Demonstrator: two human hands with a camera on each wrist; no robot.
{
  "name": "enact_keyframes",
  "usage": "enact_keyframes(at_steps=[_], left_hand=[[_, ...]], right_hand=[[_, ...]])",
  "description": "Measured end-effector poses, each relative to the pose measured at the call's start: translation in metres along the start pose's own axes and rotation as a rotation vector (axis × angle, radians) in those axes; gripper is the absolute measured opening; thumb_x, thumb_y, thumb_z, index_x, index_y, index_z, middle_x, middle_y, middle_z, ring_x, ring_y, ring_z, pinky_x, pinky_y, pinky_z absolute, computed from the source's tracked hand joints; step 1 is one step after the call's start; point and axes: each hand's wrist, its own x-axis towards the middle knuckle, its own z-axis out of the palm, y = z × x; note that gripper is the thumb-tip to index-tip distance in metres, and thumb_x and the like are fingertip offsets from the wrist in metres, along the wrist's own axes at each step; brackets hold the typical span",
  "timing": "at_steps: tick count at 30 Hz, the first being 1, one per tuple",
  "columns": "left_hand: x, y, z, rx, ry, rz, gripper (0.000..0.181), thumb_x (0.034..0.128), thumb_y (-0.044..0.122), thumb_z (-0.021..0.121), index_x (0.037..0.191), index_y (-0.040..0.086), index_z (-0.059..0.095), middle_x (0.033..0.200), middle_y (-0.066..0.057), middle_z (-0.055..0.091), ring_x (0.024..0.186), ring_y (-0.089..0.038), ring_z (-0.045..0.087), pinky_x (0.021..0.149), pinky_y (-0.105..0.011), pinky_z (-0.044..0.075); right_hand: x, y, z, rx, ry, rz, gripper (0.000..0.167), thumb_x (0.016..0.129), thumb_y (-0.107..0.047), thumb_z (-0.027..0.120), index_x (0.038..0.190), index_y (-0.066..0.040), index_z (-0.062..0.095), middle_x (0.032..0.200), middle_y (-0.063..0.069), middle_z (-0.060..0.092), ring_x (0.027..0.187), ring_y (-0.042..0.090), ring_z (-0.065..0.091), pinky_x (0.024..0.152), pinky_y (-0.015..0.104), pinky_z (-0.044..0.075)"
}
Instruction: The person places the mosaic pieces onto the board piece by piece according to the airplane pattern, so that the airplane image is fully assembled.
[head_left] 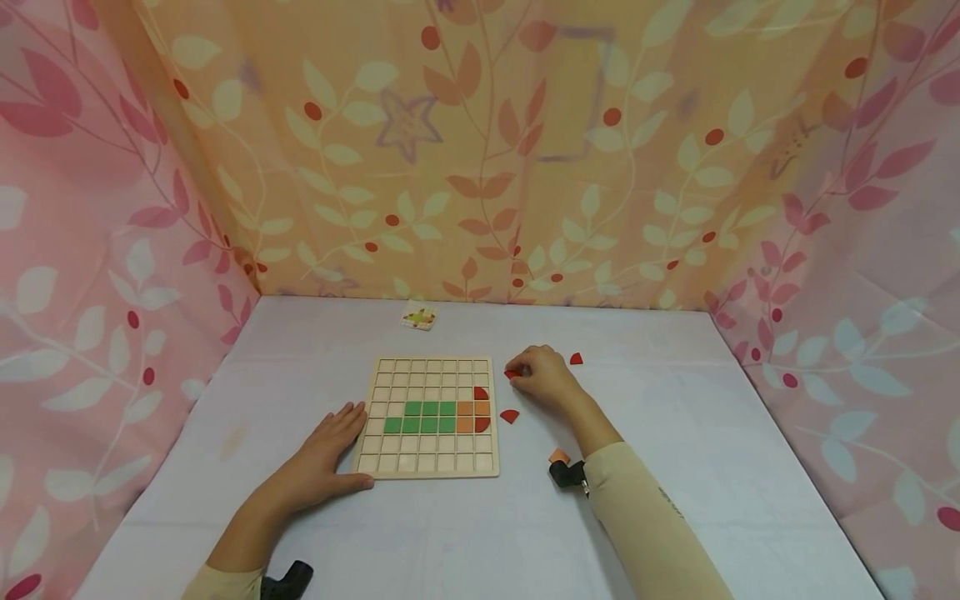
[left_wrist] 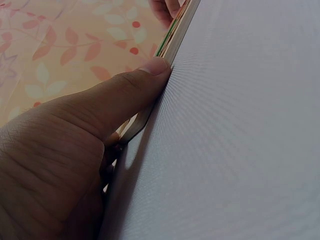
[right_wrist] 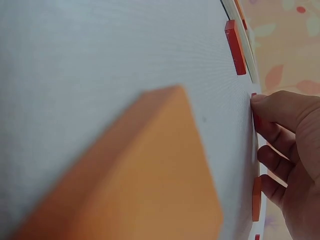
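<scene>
A square wooden grid board lies on the table, with green squares, orange squares and two rounded red pieces in its cells. My left hand rests at the board's left edge, fingers straight, the thumb along the near corner; the left wrist view shows the thumb against the board's side. To the right of the board, my right hand pinches a red piece at the table; thumb and fingertips hold that red piece in the right wrist view.
One loose red piece lies beside the board, another red piece beyond my right hand. An orange piece is by my right wrist camera. Near my right fingers stands an orange piece. A small patterned card lies behind the board.
</scene>
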Motion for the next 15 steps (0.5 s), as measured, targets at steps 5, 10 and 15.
enact_keyframes(at_steps=[5, 10, 15], left_hand=[[-0.0006, 0.0016, -0.0002, -0.008, 0.000, -0.002, 0.114, 0.0758, 0.059, 0.083, 0.159, -0.001, 0.032, 0.168, -0.014, 0.026, 0.158, -0.036, 0.017, 0.127, -0.024, -0.004], [-0.0007, 0.0013, 0.0004, -0.017, 0.005, 0.000, 0.114, 0.0760, 0.060, 0.083, 0.159, 0.000, 0.032, 0.168, -0.014, 0.026, 0.158, -0.036, 0.017, 0.128, -0.024, -0.004], [-0.0006, 0.0010, -0.0002, -0.012, 0.008, 0.004, 0.114, 0.0761, 0.060, 0.083, 0.159, -0.001, 0.032, 0.168, -0.014, 0.027, 0.158, -0.036, 0.017, 0.127, -0.024, -0.005]], right_hand=[[-0.0003, 0.0003, 0.0005, -0.002, 0.001, -0.005, 0.024, 0.087, -0.019, 0.079, 0.111, -0.018, 0.081, 0.103, 0.001, 0.072, 0.095, 0.021, 0.056, 0.086, 0.041, 0.046], [-0.0009, 0.0006, 0.0004, 0.004, 0.004, -0.008, 0.024, 0.088, -0.019, 0.078, 0.111, -0.017, 0.081, 0.105, 0.002, 0.072, 0.098, 0.022, 0.057, 0.089, 0.042, 0.047], [-0.0017, -0.0022, -0.0033, 0.020, 0.027, -0.026, 0.024, 0.087, -0.018, 0.078, 0.110, -0.017, 0.080, 0.104, 0.002, 0.073, 0.097, 0.022, 0.057, 0.088, 0.041, 0.049]])
